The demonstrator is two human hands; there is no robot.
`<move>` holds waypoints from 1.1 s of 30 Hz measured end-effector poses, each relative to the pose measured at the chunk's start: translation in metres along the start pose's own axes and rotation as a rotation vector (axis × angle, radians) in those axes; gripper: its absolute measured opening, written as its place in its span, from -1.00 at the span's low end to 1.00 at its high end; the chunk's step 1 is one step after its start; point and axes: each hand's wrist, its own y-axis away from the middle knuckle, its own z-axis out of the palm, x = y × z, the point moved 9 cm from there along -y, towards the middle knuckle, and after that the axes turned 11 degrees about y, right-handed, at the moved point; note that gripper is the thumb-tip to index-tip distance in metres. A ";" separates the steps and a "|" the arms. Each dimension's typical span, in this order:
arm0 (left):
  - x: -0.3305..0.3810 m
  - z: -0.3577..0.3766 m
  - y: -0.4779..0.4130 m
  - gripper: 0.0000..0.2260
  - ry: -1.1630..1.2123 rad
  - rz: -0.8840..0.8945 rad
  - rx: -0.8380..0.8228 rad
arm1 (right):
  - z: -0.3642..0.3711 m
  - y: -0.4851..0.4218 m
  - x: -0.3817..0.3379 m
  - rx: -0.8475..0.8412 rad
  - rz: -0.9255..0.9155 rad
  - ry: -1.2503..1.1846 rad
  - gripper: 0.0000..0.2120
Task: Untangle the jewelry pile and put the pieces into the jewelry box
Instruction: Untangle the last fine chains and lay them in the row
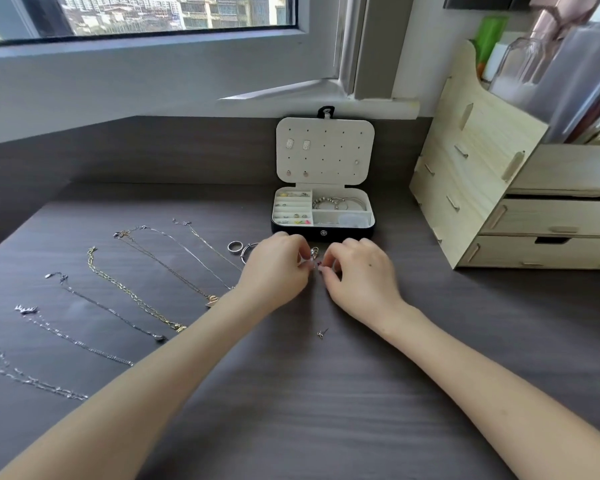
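Left hand [278,268]: fingers pinch small jewelry piece [314,252] | right hand [357,271]: fingers pinch it too

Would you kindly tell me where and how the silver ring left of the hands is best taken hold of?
The silver ring seems to lie flat, opening up, so come straight down and pinch its band, one fingertip inside, thumb outside. The left hand is nearer, but it and the right hand now pinch a small piece.
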 end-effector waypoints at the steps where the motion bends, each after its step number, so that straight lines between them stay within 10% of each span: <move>1: 0.000 0.002 -0.003 -0.86 0.000 -0.002 -0.004 | 0.000 0.001 0.003 0.001 0.004 0.024 -0.90; 22: 0.008 0.018 -0.025 -0.68 -0.163 -0.111 -0.132 | -0.008 0.012 0.011 0.068 -0.041 0.117 -0.81; 33: -0.009 0.011 0.001 -0.89 1.197 -0.453 -0.373 | -0.016 0.010 0.020 -0.071 0.055 -0.372 -0.73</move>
